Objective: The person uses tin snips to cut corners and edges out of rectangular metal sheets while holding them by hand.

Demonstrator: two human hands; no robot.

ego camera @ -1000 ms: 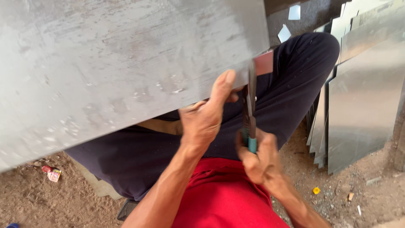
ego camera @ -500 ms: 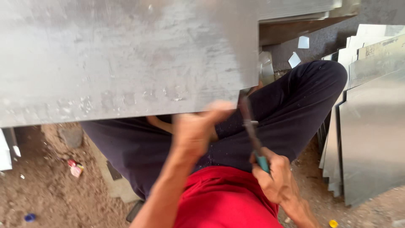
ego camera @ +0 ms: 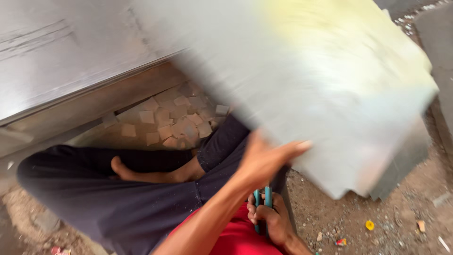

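Observation:
My left hand grips the lower edge of a cut sheet of grey metal, which is blurred and raised over to the right. My right hand rests low by my lap, closed around the teal handles of tin snips; their blades are hidden behind my left hand. I sit cross-legged in dark trousers and a red shirt, with a bare foot showing.
A large metal sheet leans at the upper left. Several small square metal offcuts lie on the ground beyond my knees. More sheets lie under the raised one at right. Dirt ground with small litter is at lower right.
The sheet piece has swung away to the right in my left hand. The snips have come off the metal and dropped to my lap. The view has turned left, showing the offcuts.

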